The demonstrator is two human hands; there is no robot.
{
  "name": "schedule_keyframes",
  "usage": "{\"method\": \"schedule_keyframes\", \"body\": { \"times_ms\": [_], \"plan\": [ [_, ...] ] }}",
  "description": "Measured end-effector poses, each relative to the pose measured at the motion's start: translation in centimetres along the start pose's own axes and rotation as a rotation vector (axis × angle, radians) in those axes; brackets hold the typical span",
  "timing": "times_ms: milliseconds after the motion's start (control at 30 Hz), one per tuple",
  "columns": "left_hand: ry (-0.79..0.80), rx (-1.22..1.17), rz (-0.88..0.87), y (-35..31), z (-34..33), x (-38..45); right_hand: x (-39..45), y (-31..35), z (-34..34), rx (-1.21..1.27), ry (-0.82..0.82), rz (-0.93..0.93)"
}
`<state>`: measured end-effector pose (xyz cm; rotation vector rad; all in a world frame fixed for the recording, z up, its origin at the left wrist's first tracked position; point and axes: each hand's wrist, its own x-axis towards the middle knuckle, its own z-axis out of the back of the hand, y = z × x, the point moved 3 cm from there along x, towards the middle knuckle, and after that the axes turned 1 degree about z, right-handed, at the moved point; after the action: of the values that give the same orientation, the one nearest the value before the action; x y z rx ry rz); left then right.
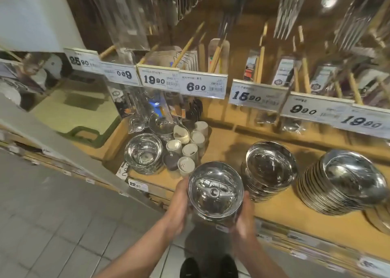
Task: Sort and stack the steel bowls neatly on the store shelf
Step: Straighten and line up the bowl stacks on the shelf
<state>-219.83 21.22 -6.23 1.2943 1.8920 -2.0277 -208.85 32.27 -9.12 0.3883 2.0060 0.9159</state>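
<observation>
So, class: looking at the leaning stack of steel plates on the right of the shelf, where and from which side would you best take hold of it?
Grip the leaning plate stack low down, at opposite sides of its bottom rims, fingers underneath. It tilts left toward the middle bowl stack, so come from the front and steady the lower left edge first. Both the left hand and right hand now hold the bowl.

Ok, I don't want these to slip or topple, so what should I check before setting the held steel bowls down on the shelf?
1. Grip: left hand and right hand cup opposite sides of the shiny steel bowl stack: ok.
2. Held stack over the wooden shelf: only its front edge, not ok.
3. Bare shelf between the beige ceramic cups and the middle steel bowl pile: ok.
4. Middle pile straight: leans slightly, not ok.
5. Right wide steel bowl pile: slanted, not ok.
6. Size match: cannot tell.
</observation>
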Motion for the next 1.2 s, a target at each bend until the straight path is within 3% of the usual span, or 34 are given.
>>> {"method": "schedule_keyframes", "body": {
  "times_ms": [200,400,1200],
  "plan": [
    [-0.062,-0.132,0.015,0.1,0.6,0.5,0.2,-0.6,0.0,0.041,-0.073,-0.023],
    [-0.042,-0.051,0.098,0.7,1.4,-0.2,-1.2,-0.7,0.8,-0.071,-0.014,0.006],
    [-0.074,-0.127,0.075,-0.6,1.8,-1.0,-1.5,-0.3,-0.7,-0.105,-0.039,0.106]
  ]
}}
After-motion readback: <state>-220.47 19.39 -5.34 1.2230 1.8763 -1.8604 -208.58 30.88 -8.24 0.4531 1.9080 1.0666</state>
